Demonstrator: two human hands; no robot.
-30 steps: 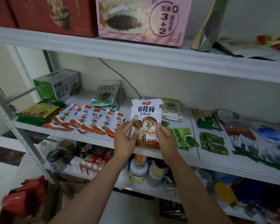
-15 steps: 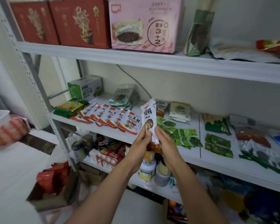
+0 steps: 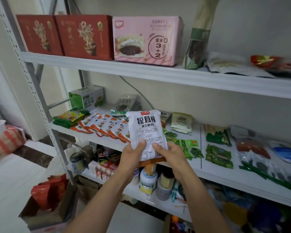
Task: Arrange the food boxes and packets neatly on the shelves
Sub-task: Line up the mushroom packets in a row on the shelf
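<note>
Going from the left: on the floor there's a cardboard box [image 3: 40,214] with red packets in it, presumably stock waiting its turn. The top shelf has 2 red boxes [image 3: 65,36] standing side by side with a pink cake box [image 3: 146,39] right against them, fronts facing out, so that bit looks sorted.

On the middle shelf [image 3: 208,172] there's a green box [image 3: 86,98] at the back and yellow-green packets [image 3: 69,117] at the front edge. Next comes a row of orange-and-white packets [image 3: 104,126], overlapped like fallen dominoes so each label shows.

Now the actual action. The left hand [image 3: 133,157] and right hand [image 3: 171,153] both grip the bottom of a mushroom seasoning packet [image 3: 147,132]. The thumbs press on the printed side facing the camera, and the other fingers are behind it, out of sight. It's upright in the air in front of the middle shelf, just at the right end of that row (same lettering by the look of it, so I'd guess it joins them). The fine-print back faces us, so my bet is it needs flipping to match before it goes down.

Right of the hands, green seaweed packets [image 3: 190,147] lie flat, with darker green ones [image 3: 218,155] further along. They're loosely spread, so that stretch looks unfinished.
</note>
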